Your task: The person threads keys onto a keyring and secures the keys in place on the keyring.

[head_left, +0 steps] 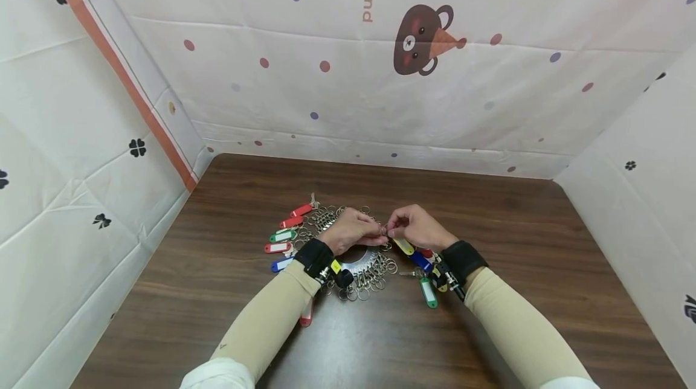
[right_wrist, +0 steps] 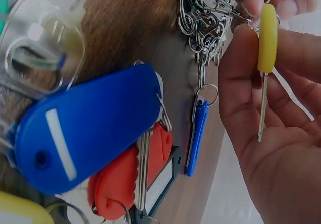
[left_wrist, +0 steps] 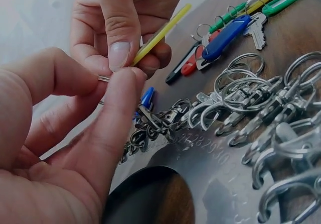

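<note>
My left hand (head_left: 353, 232) pinches a small metal ring (left_wrist: 104, 79) between thumb and fingers above a flat steel ring plate (left_wrist: 208, 184) with numbers along its rim. My right hand (head_left: 421, 227) meets it fingertip to fingertip and holds a yellow key tag (right_wrist: 268, 38), seen edge-on, with a thin key (right_wrist: 263, 108) hanging by it. Metal clips with split rings (head_left: 375, 274) hang all round the plate. Whether the pinched ring joins the tag to a clip is hidden by the fingers.
On the wooden table (head_left: 489, 316), red, green and blue tags lie left of the plate, including a blue tag (head_left: 281, 264). A green tag (head_left: 428, 292) and other coloured tags with keys lie under my right wrist. White printed cloth (head_left: 326, 93) walls the table's back and sides.
</note>
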`<state>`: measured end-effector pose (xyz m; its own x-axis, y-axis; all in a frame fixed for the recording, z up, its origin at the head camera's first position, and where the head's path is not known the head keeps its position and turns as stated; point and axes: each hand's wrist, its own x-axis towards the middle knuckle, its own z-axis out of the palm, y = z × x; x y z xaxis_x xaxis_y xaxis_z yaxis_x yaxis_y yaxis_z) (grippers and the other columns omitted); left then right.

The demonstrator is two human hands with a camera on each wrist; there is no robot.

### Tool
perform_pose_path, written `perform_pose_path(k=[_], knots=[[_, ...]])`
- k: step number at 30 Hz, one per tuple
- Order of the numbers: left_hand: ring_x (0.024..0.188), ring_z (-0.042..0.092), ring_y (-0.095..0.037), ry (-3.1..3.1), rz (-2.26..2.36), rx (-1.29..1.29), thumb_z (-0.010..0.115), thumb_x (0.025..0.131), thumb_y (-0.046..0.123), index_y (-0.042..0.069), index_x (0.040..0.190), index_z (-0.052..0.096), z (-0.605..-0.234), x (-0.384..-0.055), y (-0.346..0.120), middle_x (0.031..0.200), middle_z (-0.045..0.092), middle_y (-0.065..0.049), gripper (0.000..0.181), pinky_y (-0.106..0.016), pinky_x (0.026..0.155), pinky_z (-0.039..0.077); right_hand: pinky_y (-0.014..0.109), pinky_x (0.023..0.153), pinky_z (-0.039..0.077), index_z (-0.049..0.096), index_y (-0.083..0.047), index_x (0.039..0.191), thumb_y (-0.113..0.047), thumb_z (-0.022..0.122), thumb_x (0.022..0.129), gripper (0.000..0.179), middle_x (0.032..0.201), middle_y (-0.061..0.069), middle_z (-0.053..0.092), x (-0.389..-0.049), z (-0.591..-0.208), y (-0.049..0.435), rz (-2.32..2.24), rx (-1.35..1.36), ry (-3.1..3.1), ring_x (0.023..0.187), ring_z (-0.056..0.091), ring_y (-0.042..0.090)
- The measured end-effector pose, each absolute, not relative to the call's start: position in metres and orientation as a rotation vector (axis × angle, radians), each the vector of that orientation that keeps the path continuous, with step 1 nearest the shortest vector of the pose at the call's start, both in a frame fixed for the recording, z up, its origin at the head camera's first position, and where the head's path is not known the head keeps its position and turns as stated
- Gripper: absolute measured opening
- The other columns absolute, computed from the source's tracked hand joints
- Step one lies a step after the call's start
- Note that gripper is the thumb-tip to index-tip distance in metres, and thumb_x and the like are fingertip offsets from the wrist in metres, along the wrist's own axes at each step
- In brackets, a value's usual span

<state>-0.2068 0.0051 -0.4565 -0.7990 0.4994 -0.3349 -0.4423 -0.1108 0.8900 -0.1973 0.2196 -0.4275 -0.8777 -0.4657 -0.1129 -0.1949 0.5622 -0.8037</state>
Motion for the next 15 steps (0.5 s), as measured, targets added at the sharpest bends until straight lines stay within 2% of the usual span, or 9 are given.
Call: perform_pose_path(k=[8,15], knots=[[0.072,0.077,-0.017,1.588,1.948,-0.001,0.062,0.092,-0.007,-0.016,0.112,0.071,-0.4546,-0.2074,0.008,0.081,0.077,-0.013,0.024,-0.026,0.076,0.064,0.024,0.067,0.051,0.074,-0.001,0.093,-0.003,0.071,0.094,0.004,0.09,0.011,0.073,-0.1961,-0.426,0.2176,-1.232,-0.53,2.5,0.076,0.061,0.014],[0.072,0.077,-0.016,1.55,1.971,-0.031,0.062,0.092,-0.005,-0.014,0.106,0.074,-0.4585,-0.2077,0.0092,0.088,0.077,-0.016,0.02,-0.025,0.078,0.064,0.025,0.067,0.052,0.075,-0.003,0.092,0.0,0.071,0.094,0.005,0.09,0.01,0.073,-0.1925,-0.4245,0.2118,-1.269,-0.551,2.514,0.075,0.061,0.014]])
